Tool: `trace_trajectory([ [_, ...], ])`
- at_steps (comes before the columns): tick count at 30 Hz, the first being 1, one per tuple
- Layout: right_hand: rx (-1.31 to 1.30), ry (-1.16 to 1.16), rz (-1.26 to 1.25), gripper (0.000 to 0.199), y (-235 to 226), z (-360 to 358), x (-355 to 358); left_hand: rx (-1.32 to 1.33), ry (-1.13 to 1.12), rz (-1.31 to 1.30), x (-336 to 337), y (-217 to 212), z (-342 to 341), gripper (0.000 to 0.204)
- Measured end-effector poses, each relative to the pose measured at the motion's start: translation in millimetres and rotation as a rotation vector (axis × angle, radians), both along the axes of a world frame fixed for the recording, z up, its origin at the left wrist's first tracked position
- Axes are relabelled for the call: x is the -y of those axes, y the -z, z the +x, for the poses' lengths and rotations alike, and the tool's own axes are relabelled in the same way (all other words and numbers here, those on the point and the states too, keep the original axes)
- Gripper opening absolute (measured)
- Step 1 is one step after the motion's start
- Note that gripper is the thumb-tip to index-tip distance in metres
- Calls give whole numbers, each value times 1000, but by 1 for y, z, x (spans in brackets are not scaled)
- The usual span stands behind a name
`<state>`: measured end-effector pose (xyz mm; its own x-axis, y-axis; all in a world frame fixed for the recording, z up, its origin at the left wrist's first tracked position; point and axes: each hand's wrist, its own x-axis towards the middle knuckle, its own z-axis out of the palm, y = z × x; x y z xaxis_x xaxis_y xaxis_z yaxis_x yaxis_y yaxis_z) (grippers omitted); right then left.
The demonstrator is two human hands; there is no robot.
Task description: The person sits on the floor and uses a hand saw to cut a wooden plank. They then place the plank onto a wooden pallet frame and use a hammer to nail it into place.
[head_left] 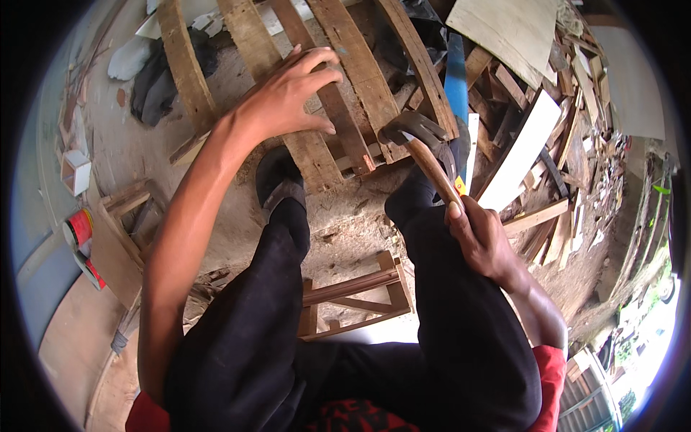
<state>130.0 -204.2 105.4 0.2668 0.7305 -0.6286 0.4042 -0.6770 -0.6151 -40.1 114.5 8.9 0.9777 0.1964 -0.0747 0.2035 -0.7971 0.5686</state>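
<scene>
One hammer (421, 140) in right grip (479, 237).

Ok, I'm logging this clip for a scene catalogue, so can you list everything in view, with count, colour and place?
wooden pallet: one, weathered brown slats, top centre on the dirt ground
claw hammer: one, dark metal head, brown wooden handle, head at the pallet's near edge
blue strip: one, blue, right of the pallet
pale board: one, whitish, leaning in the scrap pile at right
scrap wood pile: many pieces, brown, right side
wooden stool frame: one, light brown, between the legs
red cans: two, red and white, far left
white box: one, white, far left
sandals: one seen clearly, black
trousers: black
left hand: flat on a pallet slat
right hand: gripping the hammer handle
</scene>
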Motion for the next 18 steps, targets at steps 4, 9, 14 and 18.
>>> trace_trajectory([
  [4, -15, 17, -37, 48, 3, -1, -5, 96, 66, 134, -6, 6, 1, 67],
  [9, -35, 39, -5, 48, 4, 0, 1, 49, 86, 176, -4, 1, 7, 64],
  [14, -29, 22, 8, 48, 6, 2, 2, 10, 184, 182, 5, -9, 10, 66],
  [18, -24, -41, 1, 39, 4, 3, -1, -8, 220, 139, 13, 0, 9, 64],
])
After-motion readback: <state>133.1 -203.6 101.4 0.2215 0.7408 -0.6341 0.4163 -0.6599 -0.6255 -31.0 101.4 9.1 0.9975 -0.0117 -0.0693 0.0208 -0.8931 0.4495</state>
